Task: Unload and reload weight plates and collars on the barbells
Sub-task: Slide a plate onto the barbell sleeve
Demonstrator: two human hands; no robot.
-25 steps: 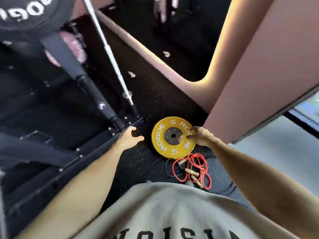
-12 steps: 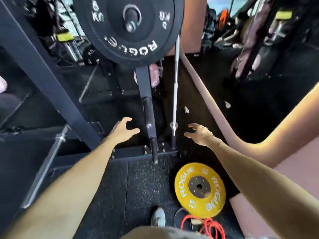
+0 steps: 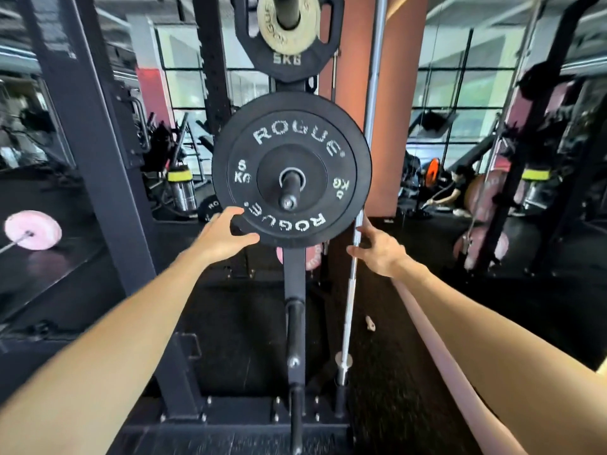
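A black Rogue 5 kg plate (image 3: 292, 178) hangs on a storage peg of the rack post, facing me. My left hand (image 3: 223, 236) curves in a C at its lower left rim, fingertips and thumb touching the edge. To the lower right of the plate, a small gap away, my right hand (image 3: 377, 249) is spread open beside a bare steel barbell (image 3: 353, 267) standing upright in a floor holder. Above hangs another black 5 kg plate (image 3: 289, 57) with a small tan plate (image 3: 289, 24) in front of it.
A dark rack upright (image 3: 98, 165) slants at left. A pink plate on a bar (image 3: 33, 229) lies far left. Pink plates (image 3: 483, 247) are stored at right, where a person crouches in the background. A pink wall ledge (image 3: 437, 339) runs along the floor.
My right hand let go of the yellow 15 kg plate on the floor. Both hands rose to the black plate on the peg, and the view lifted from the floor.
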